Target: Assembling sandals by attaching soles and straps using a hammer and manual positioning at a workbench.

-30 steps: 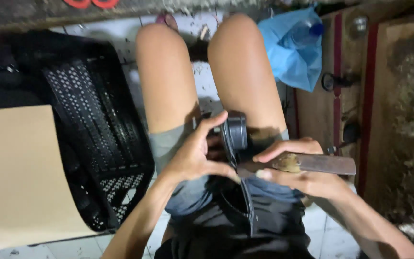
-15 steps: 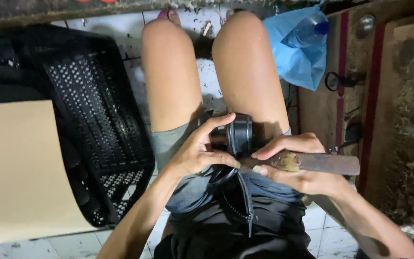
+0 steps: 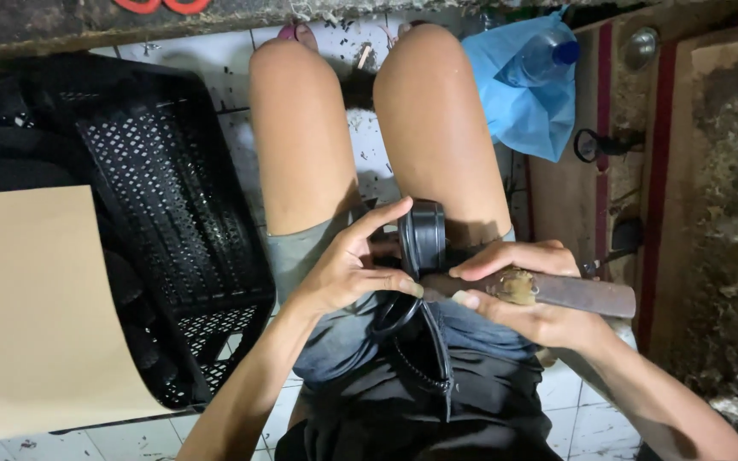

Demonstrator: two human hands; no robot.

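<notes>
**A:** Black round rubber part, centre of figure: where do I log it, taking the black crate as landmark?

**B:** I place it to the right of the crate, over the seated person's lap, between the thighs. It stands on edge, its flat face toward the left hand. I judge that pose lets the tool reach its rim.

**A:** Grips?

**B:** Left hand curled around the part, thumb over the top edge and fingers below, so it is grasping the part. Right hand, farther from the crate, is clenched on a rusty metal bar.

**A:** Axis of the bar?

**B:** Long axis runs roughly level across the frame; the working end points toward the crate and meets the part's lower edge, the free end points away. I read this as levering, with the lap serving as a brace. I cannot tell whether the tip is under the rim.

**A:** Surroundings?

**B:** Blue plastic bag with a bottle, far beyond the part from the crate; tan board overlapping the crate's near side.
</notes>
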